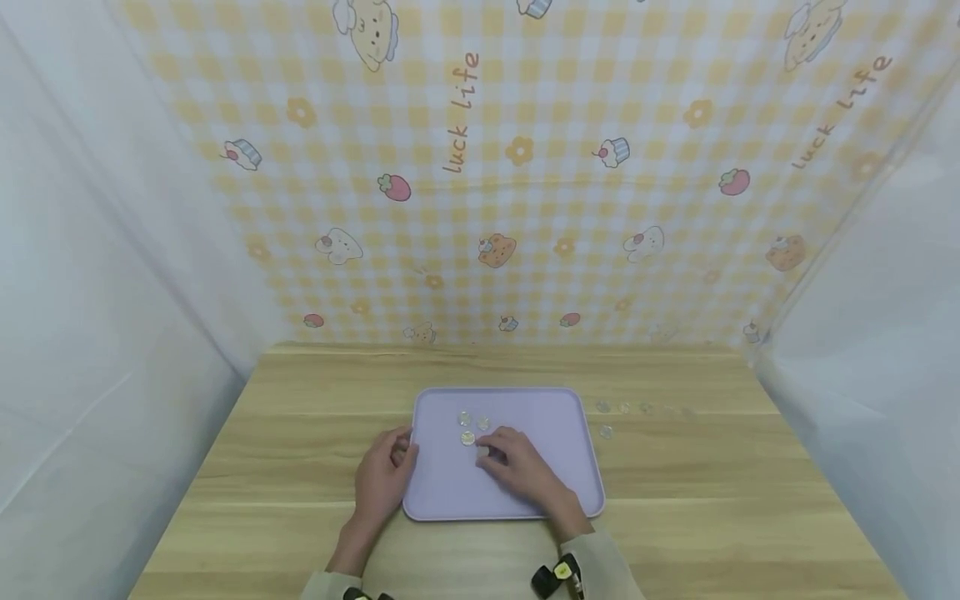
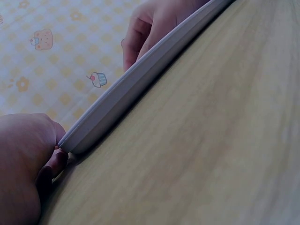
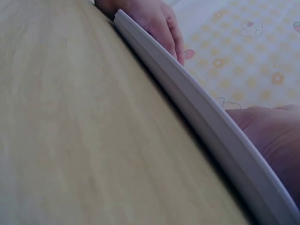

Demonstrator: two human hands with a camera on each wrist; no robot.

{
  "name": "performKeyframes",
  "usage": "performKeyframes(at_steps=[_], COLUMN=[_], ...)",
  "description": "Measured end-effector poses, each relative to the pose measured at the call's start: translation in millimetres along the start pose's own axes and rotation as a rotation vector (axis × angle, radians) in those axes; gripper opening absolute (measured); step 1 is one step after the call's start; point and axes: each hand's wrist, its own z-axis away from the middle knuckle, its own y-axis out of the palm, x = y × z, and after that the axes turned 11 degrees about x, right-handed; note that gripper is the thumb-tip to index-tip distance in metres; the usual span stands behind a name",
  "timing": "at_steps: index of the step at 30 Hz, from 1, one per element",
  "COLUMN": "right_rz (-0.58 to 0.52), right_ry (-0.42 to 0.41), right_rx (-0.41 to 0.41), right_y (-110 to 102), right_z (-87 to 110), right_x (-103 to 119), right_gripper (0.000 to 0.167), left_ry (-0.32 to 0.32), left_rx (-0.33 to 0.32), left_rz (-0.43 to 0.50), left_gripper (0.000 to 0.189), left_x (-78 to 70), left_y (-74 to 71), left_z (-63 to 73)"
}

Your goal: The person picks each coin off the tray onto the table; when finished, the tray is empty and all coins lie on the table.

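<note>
A lilac tray (image 1: 525, 408) lies on the wooden table. My left hand (image 1: 382, 475) grips its left edge; in the left wrist view the thumb lies at the rim with a finger (image 2: 58, 159) beneath it. Over the tray's middle, my right hand (image 1: 521, 468) pinches a small pale disc (image 1: 482, 451) between thumb and fingertips. Just beyond those fingertips, three small shiny round discs lie close together on the tray: a left one (image 1: 465, 419), a right one (image 1: 483, 423) and a nearer one (image 1: 468, 437). In the right wrist view the tray wall hides the fingertips.
To the right of the tray, several more clear discs lie on the table (image 1: 712, 467), most in a row (image 1: 625, 407) and a single disc (image 1: 606, 432) nearer. A yellow checked cloth (image 1: 555, 200) hangs behind the table, with white sheets (image 1: 97, 333) at both sides.
</note>
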Motion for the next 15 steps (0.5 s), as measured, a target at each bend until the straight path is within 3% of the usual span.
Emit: performKeyframes(at_steps=[15], right_rz=[-0.106], right_ry=[0.044], right_rx=[-0.137], right_y=[4.5], right_z=[-0.1], right_x=[0.4], right_gripper=[0.023], left_ry=[0.001], left_rx=[-0.006], left_rz=[-0.006], left_gripper=[0.029], left_x=[-0.6], left_y=[0.6], left_z=[0.3])
